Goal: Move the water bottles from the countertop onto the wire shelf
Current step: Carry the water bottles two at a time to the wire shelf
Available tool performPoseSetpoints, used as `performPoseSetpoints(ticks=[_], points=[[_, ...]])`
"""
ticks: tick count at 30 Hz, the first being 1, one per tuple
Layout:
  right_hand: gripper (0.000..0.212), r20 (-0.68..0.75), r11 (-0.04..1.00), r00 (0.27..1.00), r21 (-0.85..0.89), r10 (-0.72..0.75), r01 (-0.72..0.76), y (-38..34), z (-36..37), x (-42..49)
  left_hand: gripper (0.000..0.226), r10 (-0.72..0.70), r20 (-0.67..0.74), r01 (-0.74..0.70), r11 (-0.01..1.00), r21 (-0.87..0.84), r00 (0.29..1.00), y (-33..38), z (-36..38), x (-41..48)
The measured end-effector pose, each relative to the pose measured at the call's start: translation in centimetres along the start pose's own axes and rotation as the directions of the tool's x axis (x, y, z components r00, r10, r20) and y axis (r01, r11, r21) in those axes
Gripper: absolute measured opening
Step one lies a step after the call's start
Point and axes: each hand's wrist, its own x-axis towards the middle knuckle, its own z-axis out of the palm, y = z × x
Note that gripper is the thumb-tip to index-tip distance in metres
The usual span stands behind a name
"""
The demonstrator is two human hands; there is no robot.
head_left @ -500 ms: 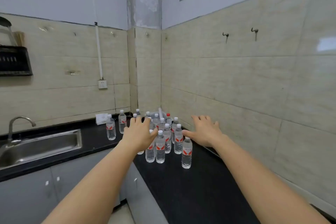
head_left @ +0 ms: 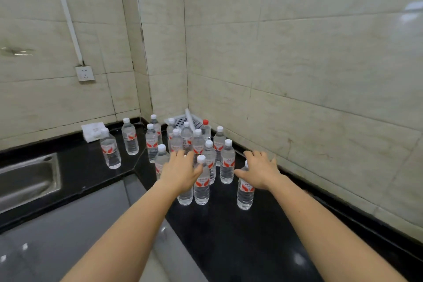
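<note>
**Q:** What does the head view show?

**A:** A glossy black stone countertop [head_left: 240, 247] wraps around a corner of beige tiled wall. More than a dozen clear plastic water bottles with white caps and red labels [head_left: 227, 165] stand upright on it, clustered toward twelve o'clock.

**Q:** And the hands?

**A:** Both bare arms reach forward. The left hand [head_left: 180, 174] is palm down, fingers spread wide, gripping nothing. A near bottle [head_left: 202, 188] stands at its three o'clock beside the thumb; I cannot tell whether they touch. The right hand [head_left: 259, 170] is also spread wide and empty, above a lone bottle [head_left: 245, 197] at the cluster's four o'clock.

**Q:** Anything else?

**A:** A white perforated plastic basket [head_left: 180, 120] sits in the corner behind the cluster, with a red-capped bottle [head_left: 206, 129] at its three o'clock. A stainless steel sink [head_left: 27, 181] lies at nine o'clock, and a white wall socket [head_left: 84, 73] is at ten.
</note>
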Motion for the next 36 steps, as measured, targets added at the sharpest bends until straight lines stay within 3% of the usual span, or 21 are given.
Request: performPoseSetpoints(ticks=[5, 9, 14, 18, 22, 26, 30, 34, 36], points=[[0.067, 0.049, 0.992, 0.990, -0.015, 0.130, -0.129, -0.5, 4.7, 4.9, 0.048, 0.155, 0.085, -0.160, 0.986, 0.051, 0.984, -2.8, 5.7, 5.9], [0.068, 0.024, 0.979, 0.978, 0.007, 0.205, -0.206, 0.4, 7.8, 6.9, 0.054, 0.260, 0.065, -0.266, 0.956, 0.121, 0.963, -3.8, 9.2, 9.1], [0.076, 0.036, 0.961, 0.960, 0.011, 0.277, -0.278, 2.4, 9.8, 9.6, 0.063, 0.252, 0.042, -0.253, 0.922, 0.292, 0.967, -4.6, 12.2, 12.4], [0.070, 0.024, 0.964, 0.965, -0.059, 0.261, -0.259, 3.4, 10.8, 11.1, 0.056, 0.291, 0.116, -0.313, 0.867, 0.389, 0.950, -4.5, 13.0, 13.8], [0.057, -0.061, 0.968, 0.980, -0.158, 0.190, -0.197, 4.1, 11.2, 11.2, 0.059, 0.311, 0.069, -0.318, 0.904, 0.286, 0.948, -4.6, 13.1, 14.3], [0.049, -0.108, 0.971, 0.977, -0.136, 0.183, -0.197, 4.1, 11.4, 10.2, 0.047, 0.278, 0.090, -0.284, 0.958, 0.049, 0.956, -5.4, 12.8, 14.2], [0.034, -0.172, 0.974, 0.960, -0.011, 0.223, -0.228, 3.8, 11.8, 8.4, 0.026, 0.254, 0.177, -0.230, 0.963, -0.144, 0.951, -4.9, 12.6, 14.4], [0.024, -0.108, 0.909, 0.926, 0.261, 0.362, -0.324, 3.7, 11.1, 7.5, 0.016, 0.272, 0.138, -0.252, 0.957, -0.143, 0.952, -3.7, 12.6, 13.9], [0.022, -0.066, 0.899, 0.927, 0.275, 0.370, -0.340, 4.1, 10.6, 6.8, 0.014, 0.297, 0.129, -0.278, 0.950, -0.142, 0.946, -3.1, 12.5, 13.1]])
